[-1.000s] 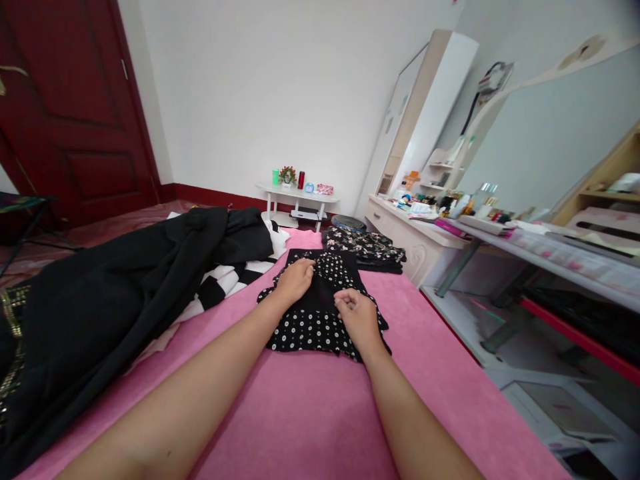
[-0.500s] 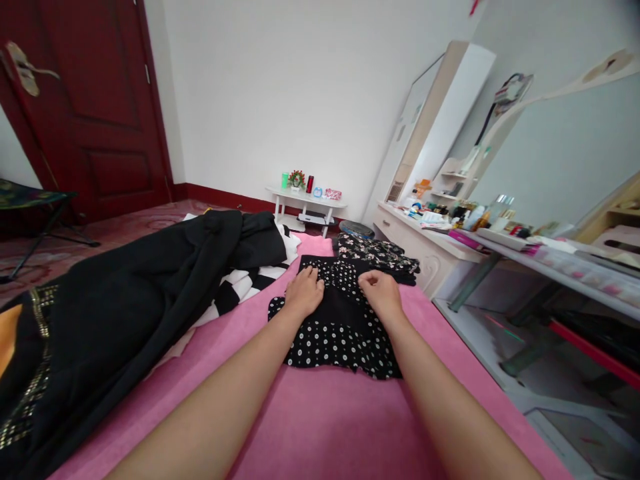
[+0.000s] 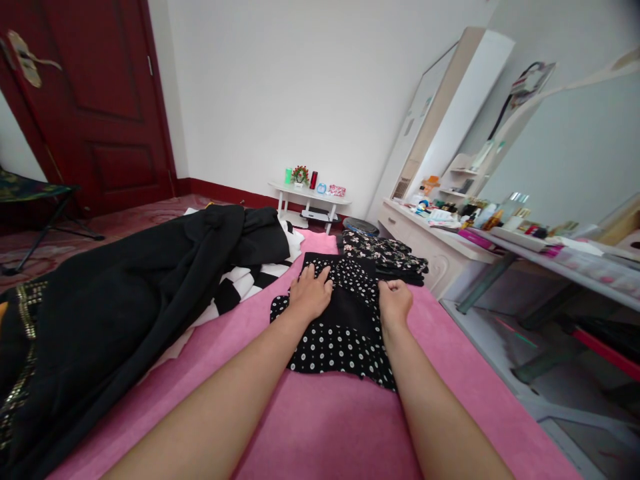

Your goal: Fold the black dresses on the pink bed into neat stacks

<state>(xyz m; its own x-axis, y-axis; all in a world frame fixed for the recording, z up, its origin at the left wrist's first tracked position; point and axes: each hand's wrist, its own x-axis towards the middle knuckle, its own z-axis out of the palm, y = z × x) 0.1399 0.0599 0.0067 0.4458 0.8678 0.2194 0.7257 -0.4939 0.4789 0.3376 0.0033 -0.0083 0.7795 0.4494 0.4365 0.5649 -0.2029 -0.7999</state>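
Note:
A black garment with white dots (image 3: 330, 347) lies partly folded on the pink bedspread (image 3: 320, 427). My left hand (image 3: 311, 293) rests on the garment's upper left part, its fingers spread over the cloth. At the garment's right edge, my right hand (image 3: 396, 301) is closed, with the fingertips pinching the fabric. Just beyond it sits a folded stack of black floral clothing (image 3: 383, 253). To the left, a large heap of black clothing (image 3: 135, 287) with gold trim lies over black-and-white checked cloth (image 3: 245, 283).
A dressing table (image 3: 440, 233) crowded with bottles and a mirror (image 3: 585, 147) stands along the right side. Past the bed's far end is a small white table (image 3: 310, 193) with several items on it. A folding stool (image 3: 45, 200) and a dark red door (image 3: 95, 100) are at left.
My right hand has moved to the right, drawing the dotted garment's right edge outward. My left hand has shifted slightly and its fingers are more spread. The view has turned a little.

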